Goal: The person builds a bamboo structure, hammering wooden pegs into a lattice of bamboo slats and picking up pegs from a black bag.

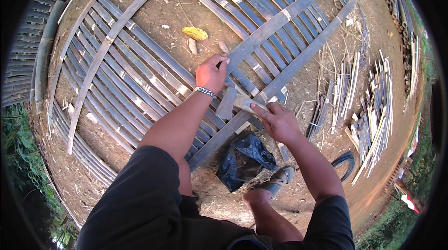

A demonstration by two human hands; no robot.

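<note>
My left hand (pixel 213 75), with a chain bracelet at the wrist, is closed in a pinch at the near end of a flat bamboo crosspiece (pixel 268 27). What its fingertips hold is too small to make out. My right hand (pixel 279 123) grips the pale wooden handle of a hatchet-like tool (pixel 227 103), its dark, broad head lying over the bamboo slats just below my left hand. Beneath both hands spreads a panel of long parallel bamboo slats (pixel 154 84), crossed by wider strips. A second crosspiece (pixel 305 54) runs diagonally under the tool.
Below the panel's edge lies a black plastic bag (pixel 228 170), beside my sandalled foot (pixel 277 181). Bundles of split bamboo sticks (pixel 378 114) and a dark coil (pixel 344 163) rest on the dirt at right. A yellow leaf (pixel 194 33) lies between slats. Bamboo poles (pixel 45 58) stand at far left.
</note>
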